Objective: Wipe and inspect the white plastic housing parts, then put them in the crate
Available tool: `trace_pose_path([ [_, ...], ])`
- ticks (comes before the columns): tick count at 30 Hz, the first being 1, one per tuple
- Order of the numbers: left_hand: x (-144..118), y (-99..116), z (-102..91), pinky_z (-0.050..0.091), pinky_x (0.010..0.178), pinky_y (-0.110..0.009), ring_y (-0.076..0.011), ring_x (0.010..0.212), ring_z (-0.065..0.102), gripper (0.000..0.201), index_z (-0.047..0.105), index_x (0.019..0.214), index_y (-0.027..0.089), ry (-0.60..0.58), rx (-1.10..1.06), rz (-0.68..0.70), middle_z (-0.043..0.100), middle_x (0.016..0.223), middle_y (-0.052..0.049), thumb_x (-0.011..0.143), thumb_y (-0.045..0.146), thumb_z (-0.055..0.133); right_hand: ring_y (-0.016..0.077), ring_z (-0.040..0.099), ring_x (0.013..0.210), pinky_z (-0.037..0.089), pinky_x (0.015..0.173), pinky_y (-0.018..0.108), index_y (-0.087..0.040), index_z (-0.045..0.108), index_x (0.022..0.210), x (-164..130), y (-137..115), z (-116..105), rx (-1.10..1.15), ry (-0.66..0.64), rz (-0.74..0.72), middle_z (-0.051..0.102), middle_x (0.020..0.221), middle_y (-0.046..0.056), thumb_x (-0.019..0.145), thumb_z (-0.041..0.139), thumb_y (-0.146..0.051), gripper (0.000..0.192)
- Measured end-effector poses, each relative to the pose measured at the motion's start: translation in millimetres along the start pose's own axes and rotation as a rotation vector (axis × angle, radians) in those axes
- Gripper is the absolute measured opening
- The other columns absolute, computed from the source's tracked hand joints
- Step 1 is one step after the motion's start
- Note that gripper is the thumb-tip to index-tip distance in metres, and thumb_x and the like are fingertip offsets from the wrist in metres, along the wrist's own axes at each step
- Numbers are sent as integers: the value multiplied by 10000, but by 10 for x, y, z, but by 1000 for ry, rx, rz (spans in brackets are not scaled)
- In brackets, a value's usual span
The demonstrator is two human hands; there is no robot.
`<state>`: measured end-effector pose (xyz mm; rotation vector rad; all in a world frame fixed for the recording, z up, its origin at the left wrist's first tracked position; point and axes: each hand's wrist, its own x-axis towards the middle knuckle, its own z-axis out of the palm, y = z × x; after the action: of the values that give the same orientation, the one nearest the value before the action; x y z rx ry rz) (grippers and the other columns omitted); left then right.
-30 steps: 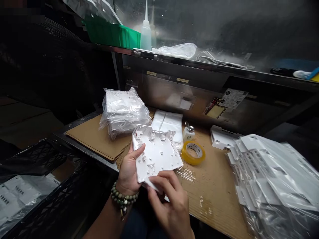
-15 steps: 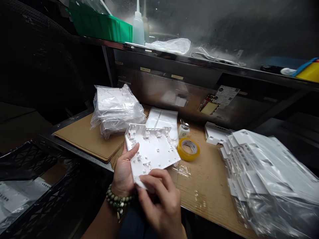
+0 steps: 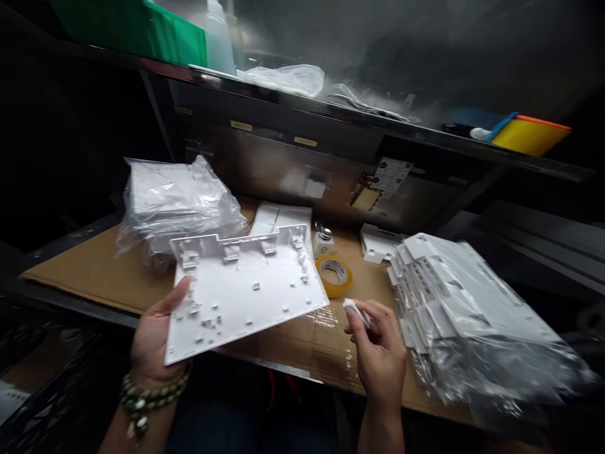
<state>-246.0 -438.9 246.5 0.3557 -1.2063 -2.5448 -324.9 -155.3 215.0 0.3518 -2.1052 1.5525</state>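
A white plastic housing panel (image 3: 265, 287), with small clips and posts on its inner face, is held at its left edge by my left hand (image 3: 155, 334). The thumb lies on top of the panel; the other fingers are hidden beneath it. To the right, apart from the panel, my right hand (image 3: 380, 343) pinches a small folded white wipe (image 3: 358, 312) between thumb and fingers. Behind the panel's right corner lie a roll of yellow tape (image 3: 347, 280) and a small white pump bottle (image 3: 323, 241).
Bagged white panels are stacked at the left (image 3: 174, 195) and a larger bagged stack (image 3: 472, 302) stands at the right. One more white part (image 3: 378, 243) sits at the back of the cardboard-covered bench (image 3: 326, 353). A shelf (image 3: 283, 101) runs above.
My right hand has moved away from the panel's lower corner to the right, still pinching the wipe. The panel has come closer and turned more face-on. The camera view has shifted right.
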Motion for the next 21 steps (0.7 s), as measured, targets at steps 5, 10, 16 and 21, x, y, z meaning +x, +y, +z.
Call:
trace_pose_path([
  [5,7,-55,-119,469,1094,-542,-286,1397,531,423,753,1164,292,13,90,76,801,1111,-43,980,519,446,177,687,935,608,718,274,-249,758,1065,-69,-58,60,0,-153,-92,644,1104,64,950,673,-266,144],
  [10,-7,-93,-201,504,1080,-518,-278,1385,547,376,757,1159,319,91,-8,18,804,1101,-31,959,514,505,162,690,918,592,727,250,-242,755,1061,-87,-16,100,-37,-168,-138,650,1077,60,957,654,-227,146],
  [16,-13,-73,-254,502,1098,-517,-290,1394,535,400,718,1254,333,22,-23,24,792,1153,-21,960,496,500,151,704,849,576,678,235,-237,760,1040,-53,27,75,-69,-229,-114,664,1063,58,967,637,-238,143],
  [21,-17,-111,-363,404,1187,-544,-280,1440,458,491,536,1470,388,-128,-160,-44,721,1310,-3,1007,518,434,138,685,805,580,665,236,-241,743,1069,-82,-34,11,15,-331,-202,658,1066,59,956,650,-226,147],
])
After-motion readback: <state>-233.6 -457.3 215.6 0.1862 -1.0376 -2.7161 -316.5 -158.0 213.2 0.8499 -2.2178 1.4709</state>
